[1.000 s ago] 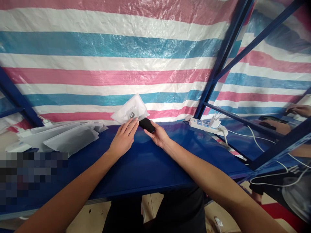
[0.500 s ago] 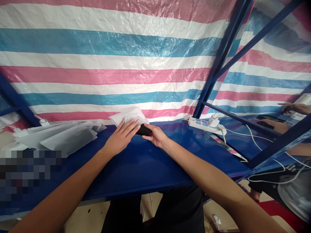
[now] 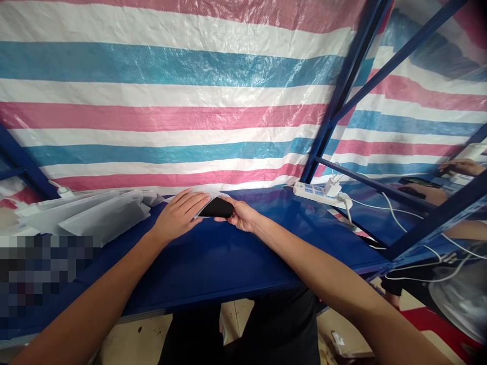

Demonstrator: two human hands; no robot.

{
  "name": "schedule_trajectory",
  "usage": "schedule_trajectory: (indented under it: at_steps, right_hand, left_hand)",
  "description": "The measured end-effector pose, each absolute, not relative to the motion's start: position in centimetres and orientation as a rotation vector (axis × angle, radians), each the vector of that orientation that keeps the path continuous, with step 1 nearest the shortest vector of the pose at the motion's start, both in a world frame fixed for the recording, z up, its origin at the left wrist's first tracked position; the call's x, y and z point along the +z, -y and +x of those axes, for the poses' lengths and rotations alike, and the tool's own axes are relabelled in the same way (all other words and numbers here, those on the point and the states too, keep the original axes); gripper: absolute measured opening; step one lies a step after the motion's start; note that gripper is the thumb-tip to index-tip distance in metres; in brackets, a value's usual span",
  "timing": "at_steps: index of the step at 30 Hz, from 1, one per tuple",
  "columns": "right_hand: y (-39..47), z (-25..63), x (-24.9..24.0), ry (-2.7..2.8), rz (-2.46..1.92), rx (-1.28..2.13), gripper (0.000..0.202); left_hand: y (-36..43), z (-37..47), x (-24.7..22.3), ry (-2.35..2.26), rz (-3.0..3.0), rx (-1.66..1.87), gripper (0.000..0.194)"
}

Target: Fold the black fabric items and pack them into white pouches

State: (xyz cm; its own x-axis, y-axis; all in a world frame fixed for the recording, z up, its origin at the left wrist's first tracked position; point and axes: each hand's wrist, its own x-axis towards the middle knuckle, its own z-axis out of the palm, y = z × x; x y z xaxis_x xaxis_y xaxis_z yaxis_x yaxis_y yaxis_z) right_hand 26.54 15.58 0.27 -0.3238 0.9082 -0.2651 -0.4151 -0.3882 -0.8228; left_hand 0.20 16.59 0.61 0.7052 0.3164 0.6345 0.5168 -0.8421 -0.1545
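Observation:
My right hand [image 3: 243, 215] is closed on the right end of a flat black phone-shaped object [image 3: 216, 207], thumb and fingers at its edges. The left part of that object lies at a whitish translucent plastic bag [image 3: 213, 194]. My left hand [image 3: 178, 215] is closed on the bag's left side, its fingers lying together across the top. Much of the bag is hidden under these fingers, so I cannot tell how deep the black object sits in it. Both hands are just above the back of the blue table [image 3: 213, 263].
Several white translucent bags [image 3: 106, 215] lie at the left. A white power strip [image 3: 317, 194] with plugs and cables stands at the back right, by a blue metal frame [image 3: 331, 116]. Behind hangs a striped plastic sheet [image 3: 171, 116]. Another person's hand [image 3: 462, 166] shows at far right.
My left hand has moved a little left and down with the bag. More of the black object now shows between my hands. The right hand has stayed nearly in place.

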Motion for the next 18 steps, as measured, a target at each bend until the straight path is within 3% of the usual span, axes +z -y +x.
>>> schedule_trajectory:
  at_steps: [6,9,12,15,18]
  right_hand:
    - [-14.9,26.2,1.1,0.946,-0.985,1.881,0.03]
    - [-14.9,26.5,0.9,1.223,-1.102,1.766,0.05]
    - [-14.6,27.5,1.1,1.629,-1.303,1.229,0.072]
    - [-14.1,28.6,2.0,1.859,-1.209,0.485,0.064]
    - [-13.8,29.3,2.8,2.095,-0.879,0.121,0.065]
  left_hand:
    - [-16.9,0.2,0.1,0.645,-2.488,-0.93,0.051]
    - [-16.6,0.4,0.1,0.675,-2.496,-0.948,0.049]
    - [-16.4,0.5,0.2,0.757,-2.511,-0.946,0.049]
    - [-16.5,0.5,0.3,0.859,-2.476,-0.996,0.049]
    - [-16.7,0.3,0.1,0.937,-2.46,-1.053,0.048]
